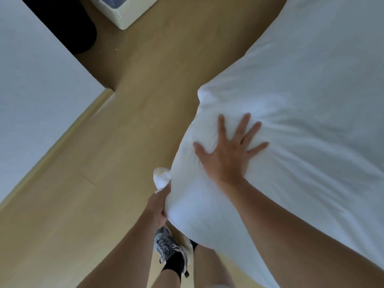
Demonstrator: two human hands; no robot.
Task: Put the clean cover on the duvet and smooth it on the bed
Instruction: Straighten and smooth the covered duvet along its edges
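A white duvet in its white cover (301, 100) lies puffed up over the bed and fills the right half of the head view. My right hand (226, 148) lies flat on it near the edge, fingers spread straight, pressing the fabric down. My left hand (160, 206) grips the lower corner of the duvet at the bed's edge, with a small bunched tip of fabric (162, 176) sticking up above my fingers. The bed underneath is hidden by the duvet.
Wooden floor (124, 132) runs between the bed and a white wall (31, 90) on the left. A cream perforated bin (122, 13) stands at the top, next to a dark object (79, 32). My sneakered foot (170, 250) stands by the bed's edge.
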